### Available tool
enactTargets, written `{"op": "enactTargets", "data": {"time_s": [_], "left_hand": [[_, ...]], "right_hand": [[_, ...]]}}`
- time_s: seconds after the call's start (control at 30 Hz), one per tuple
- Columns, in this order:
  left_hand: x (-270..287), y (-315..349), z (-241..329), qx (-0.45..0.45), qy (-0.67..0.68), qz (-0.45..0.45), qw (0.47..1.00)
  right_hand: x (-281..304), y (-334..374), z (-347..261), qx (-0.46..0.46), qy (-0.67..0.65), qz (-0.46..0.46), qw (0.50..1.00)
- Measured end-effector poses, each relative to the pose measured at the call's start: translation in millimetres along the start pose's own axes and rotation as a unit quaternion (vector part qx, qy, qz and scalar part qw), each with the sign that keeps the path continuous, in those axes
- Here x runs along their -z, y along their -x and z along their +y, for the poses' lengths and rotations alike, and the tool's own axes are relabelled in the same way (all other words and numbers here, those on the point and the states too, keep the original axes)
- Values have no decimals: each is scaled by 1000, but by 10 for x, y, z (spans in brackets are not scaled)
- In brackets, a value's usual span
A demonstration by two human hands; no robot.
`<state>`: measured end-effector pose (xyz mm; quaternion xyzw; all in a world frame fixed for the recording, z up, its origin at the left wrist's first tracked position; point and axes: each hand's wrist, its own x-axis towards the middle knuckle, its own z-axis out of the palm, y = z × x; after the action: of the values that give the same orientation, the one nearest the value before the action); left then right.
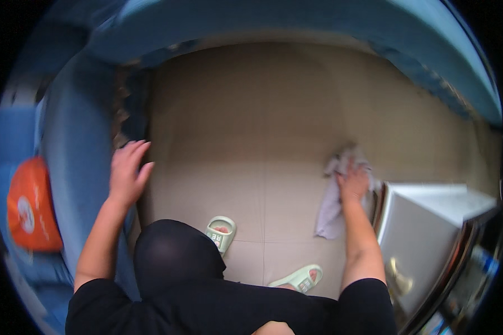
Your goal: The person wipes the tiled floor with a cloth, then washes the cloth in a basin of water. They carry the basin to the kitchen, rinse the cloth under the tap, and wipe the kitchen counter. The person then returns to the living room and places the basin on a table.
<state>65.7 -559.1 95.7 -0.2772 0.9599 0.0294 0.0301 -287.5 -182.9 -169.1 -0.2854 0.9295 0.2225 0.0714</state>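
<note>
My right hand (pixel 353 181) presses down on a greyish-lilac cloth (pixel 331 209) that lies crumpled on the tiled floor (pixel 251 139). One end of the cloth trails back toward me beside my forearm. Over at the left, my left hand (pixel 128 173) is held out by the edge of a blue sofa (pixel 75 134). Its fingers are stretched and hold nothing. Whether that hand touches the sofa I cannot tell.
More blue seating (pixel 296 17) curves across the far side. A white cabinet (pixel 413 234) with a gold handle stands close to my right arm. An orange bag (pixel 33 206) rests on the sofa. My feet wear pale green slippers (pixel 222 234).
</note>
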Motion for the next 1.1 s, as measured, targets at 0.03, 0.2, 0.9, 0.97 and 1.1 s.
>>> {"op": "enactTargets", "data": {"time_s": [0.03,0.2,0.9,0.97,1.1], "left_hand": [[194,382,-150,35,-74,34,996],[424,2398,-358,252,-285,86,921],[-291,2864,-352,311,-346,50,884],[-306,2916,-419,297,-345,79,887],[-402,2946,-451,283,-344,134,885]], "right_hand": [[-27,-125,127,34,-39,7,999],[-170,-428,-144,62,-90,155,982],[112,-312,-1273,312,-81,181,929],[64,-333,-1301,318,-70,197,925],[202,-673,-1403,355,-90,269,891]]}}
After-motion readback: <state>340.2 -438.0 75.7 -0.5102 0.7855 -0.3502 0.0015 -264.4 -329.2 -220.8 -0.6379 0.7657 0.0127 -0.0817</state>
